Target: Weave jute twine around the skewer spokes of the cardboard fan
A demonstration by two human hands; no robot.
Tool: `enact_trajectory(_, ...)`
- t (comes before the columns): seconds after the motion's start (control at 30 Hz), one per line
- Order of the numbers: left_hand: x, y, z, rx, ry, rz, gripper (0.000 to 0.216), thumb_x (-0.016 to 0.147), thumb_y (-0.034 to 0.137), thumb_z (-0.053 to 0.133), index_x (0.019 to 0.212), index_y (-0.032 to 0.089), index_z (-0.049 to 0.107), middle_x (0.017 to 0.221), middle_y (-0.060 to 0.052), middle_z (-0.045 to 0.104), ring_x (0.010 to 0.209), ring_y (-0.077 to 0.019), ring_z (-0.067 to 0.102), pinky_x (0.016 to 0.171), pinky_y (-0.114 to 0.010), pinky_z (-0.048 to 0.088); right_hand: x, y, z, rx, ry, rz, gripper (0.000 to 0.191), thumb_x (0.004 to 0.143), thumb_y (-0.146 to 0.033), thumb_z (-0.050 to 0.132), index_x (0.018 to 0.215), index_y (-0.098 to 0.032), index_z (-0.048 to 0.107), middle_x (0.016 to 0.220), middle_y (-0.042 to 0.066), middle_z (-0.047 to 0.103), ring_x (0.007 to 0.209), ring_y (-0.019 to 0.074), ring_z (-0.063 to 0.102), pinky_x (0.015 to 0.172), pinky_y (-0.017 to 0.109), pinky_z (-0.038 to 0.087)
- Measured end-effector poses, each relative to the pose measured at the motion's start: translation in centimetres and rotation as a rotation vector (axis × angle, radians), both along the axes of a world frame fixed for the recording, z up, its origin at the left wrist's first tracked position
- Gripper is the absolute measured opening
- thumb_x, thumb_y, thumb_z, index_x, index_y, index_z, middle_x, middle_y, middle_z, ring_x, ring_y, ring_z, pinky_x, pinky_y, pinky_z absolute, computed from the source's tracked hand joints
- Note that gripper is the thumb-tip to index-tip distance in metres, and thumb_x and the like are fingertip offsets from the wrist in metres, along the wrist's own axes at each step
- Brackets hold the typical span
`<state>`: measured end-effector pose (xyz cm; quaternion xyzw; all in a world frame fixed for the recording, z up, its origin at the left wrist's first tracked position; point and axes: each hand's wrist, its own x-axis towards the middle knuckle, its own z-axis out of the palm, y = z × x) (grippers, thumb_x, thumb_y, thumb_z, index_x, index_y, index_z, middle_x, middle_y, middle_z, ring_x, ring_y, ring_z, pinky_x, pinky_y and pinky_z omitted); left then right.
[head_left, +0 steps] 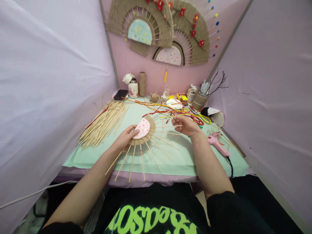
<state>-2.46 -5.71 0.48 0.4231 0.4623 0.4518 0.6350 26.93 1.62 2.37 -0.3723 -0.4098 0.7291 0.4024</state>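
Observation:
My left hand (128, 136) grips a small half-round fan (150, 131) by its straight side, thumb on the front. The fan has a white centre with pinkish-red dots (142, 128), a band of woven brown twine around it, and several thin sticks (153, 157) spreading out toward me and to the right. A loose thin strand curves across the lower sticks. At the fan's right, my right hand (184, 125) is closed with curled fingers by the tips of the upper sticks. What its fingers pinch is too small to make out.
A pile of thin sticks (104, 123) lies left. Coloured pipe cleaners (168, 109), yellow-handled scissors (205, 119) and a twine ball (154, 97) are behind the fan. Right is a pink glue gun (218, 144). A phone (121, 94) and jar (133, 88) stand back left; finished fans (195, 32) hang above.

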Motion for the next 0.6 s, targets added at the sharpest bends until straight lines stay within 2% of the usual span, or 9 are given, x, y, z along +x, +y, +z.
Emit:
enact_trajectory(0.13,-0.1,0.1,0.1,0.030,-0.002,0.052,0.045,0.068,0.040,0.074,0.104,0.018,0.059,0.077,0.001,0.070,0.059,-0.0106,0.062,0.053,-0.019,0.045,0.7,0.7,0.5,0.021,0.118,-0.194,0.025,0.065,-0.028,0.074,0.072,-0.019,0.051,0.060,-0.006,0.051,0.044,0.0029,0.031,0.036,0.015,0.023)
enact_trajectory(0.27,-0.1,0.2,0.0,0.028,-0.022,0.076,0.045,0.068,0.039,0.074,0.103,0.018,0.058,0.074,0.002,0.069,0.057,-0.0097,0.061,0.052,-0.017,0.044,1.7,0.0,1.4,0.205,0.097,-0.523,0.030,0.061,-0.030,0.076,0.067,-0.021,0.047,0.055,-0.006,0.048,0.043,0.0043,0.032,0.037,0.017,0.024)
enact_trajectory(0.43,-0.2,0.2,-0.4,0.022,0.002,0.085,0.048,0.066,0.040,0.075,0.105,0.019,0.058,0.073,0.001,0.070,0.056,-0.0116,0.062,0.053,-0.019,0.046,5.3,-5.2,1.7,0.547,-0.135,-0.928,0.024,0.061,-0.031,0.072,0.071,-0.019,0.055,0.058,-0.005,0.054,0.048,0.0055,0.042,0.045,0.019,0.032)
enact_trajectory(0.5,-0.2,0.3,-0.5,0.027,0.015,0.088,0.048,0.067,0.041,0.074,0.106,0.019,0.058,0.073,0.001,0.070,0.056,-0.0115,0.062,0.053,-0.019,0.046,7.7,-7.7,1.3,0.577,-0.240,-1.083,0.021,0.061,-0.026,0.071,0.076,-0.017,0.058,0.058,-0.004,0.056,0.048,0.0058,0.044,0.048,0.020,0.033)
enact_trajectory(0.6,-0.1,0.3,-0.3,0.031,0.026,0.094,0.045,0.067,0.040,0.074,0.104,0.018,0.060,0.075,0.001,0.070,0.059,-0.0112,0.062,0.053,-0.018,0.046,11.4,-10.8,0.5,0.502,-0.366,-1.367,0.022,0.057,-0.024,0.069,0.075,-0.017,0.059,0.057,-0.003,0.056,0.049,0.0076,0.047,0.050,0.022,0.036)
